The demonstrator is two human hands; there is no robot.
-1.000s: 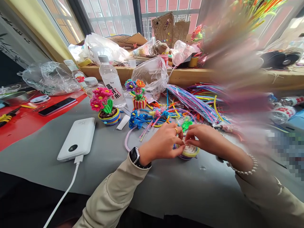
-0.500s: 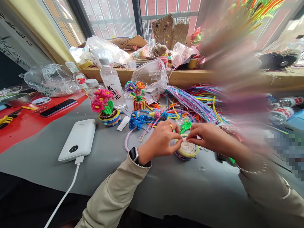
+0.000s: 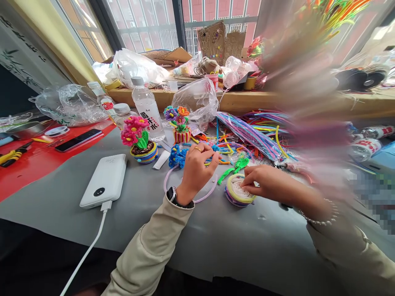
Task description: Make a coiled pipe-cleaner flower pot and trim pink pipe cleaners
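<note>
A small round pot (image 3: 237, 200) wrapped in yellow and purple pipe cleaners stands on the grey tabletop, with crumpled white filling (image 3: 238, 188) inside. Over its right rim reaches my right hand (image 3: 263, 180), fingers bunched and fingertips on the filling; anything between them is hidden. My left hand (image 3: 199, 170) is raised left of the pot, thumb and fingers closed in a pinch whose contents I cannot make out. Just beyond it lie blue pipe-cleaner flowers (image 3: 176, 157). Green pipe-cleaner leaves (image 3: 241, 164) rest behind the pot. A lilac pipe cleaner (image 3: 209, 196) curves behind my left wrist.
Two finished flower pots, one pink-flowered (image 3: 144, 151) and one striped (image 3: 182, 135), stand near a water bottle (image 3: 148, 113). A white power bank (image 3: 104, 181) with a cable lies left. Bundled pipe cleaners (image 3: 249, 133) lie behind. A blurred shape covers the right side.
My left hand has moved left, away from the pot's rim. My right hand stays at the pot, its fingertips lower on the filling. The pot has shifted slightly left in view.
</note>
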